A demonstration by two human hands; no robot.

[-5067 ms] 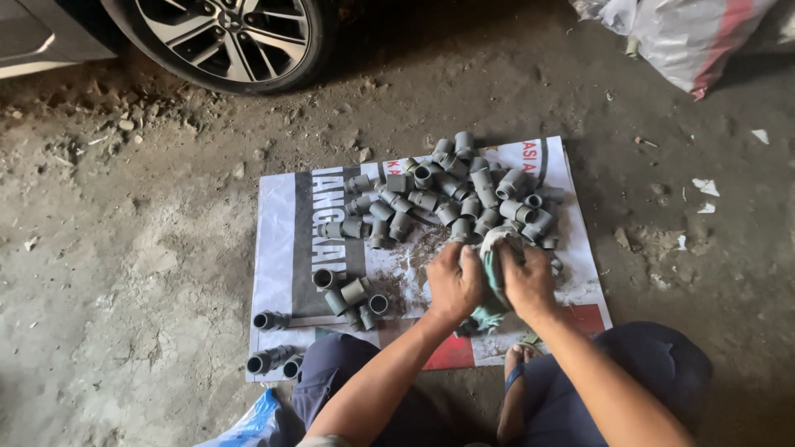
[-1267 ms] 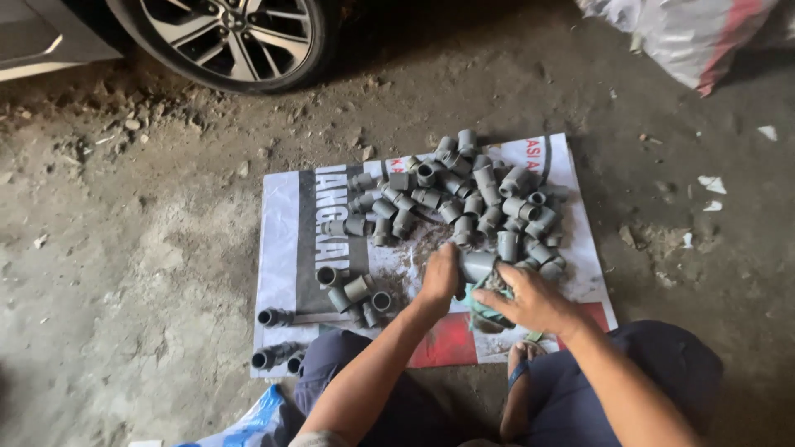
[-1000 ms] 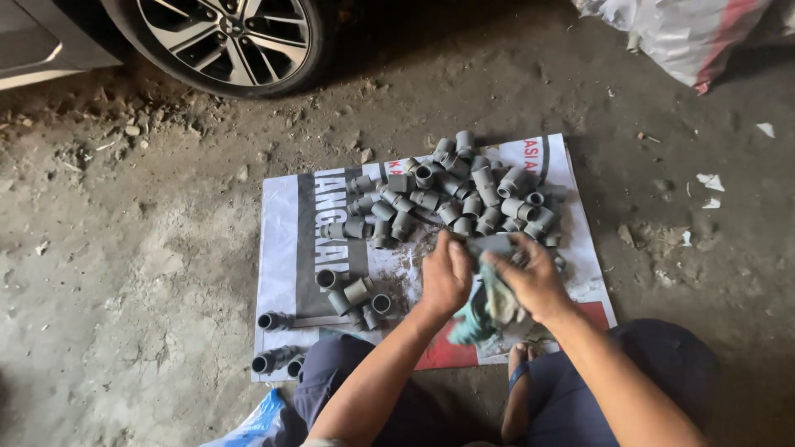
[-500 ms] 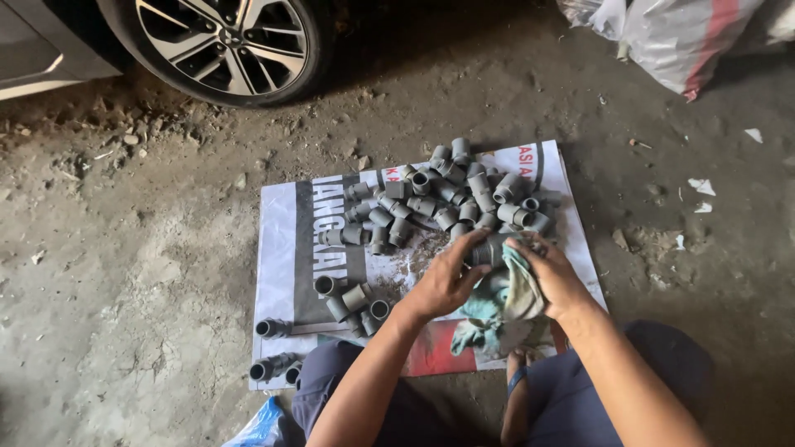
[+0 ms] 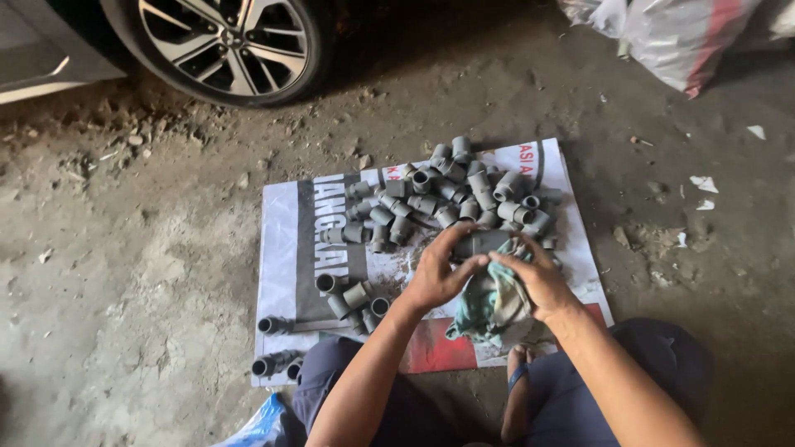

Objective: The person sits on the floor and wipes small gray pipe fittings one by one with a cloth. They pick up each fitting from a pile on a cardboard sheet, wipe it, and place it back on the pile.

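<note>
Person seated on the ground, lower centre of frame. Left hand [image 5: 437, 277] and right hand [image 5: 540, 281] close together, both clamped on one grey pipe fitting [image 5: 482, 242]; left fingers wrap its left end, right hand grips it through a greenish rag [image 5: 493, 305] hanging below. Fitting sits just above both hands, at the near edge of the pile of grey fittings [image 5: 451, 197]. Its long axis runs roughly left-right across the frame, nearly level; which end is open, cannot tell. Work surface: printed banner sheet [image 5: 290, 248] spread on a dirty concrete floor [image 5: 124, 290]. Smaller cluster of fittings [image 5: 348, 296] at lower left of sheet. Car wheel [image 5: 228, 45] upper left; white sack [image 5: 671, 33] upper right.
</note>
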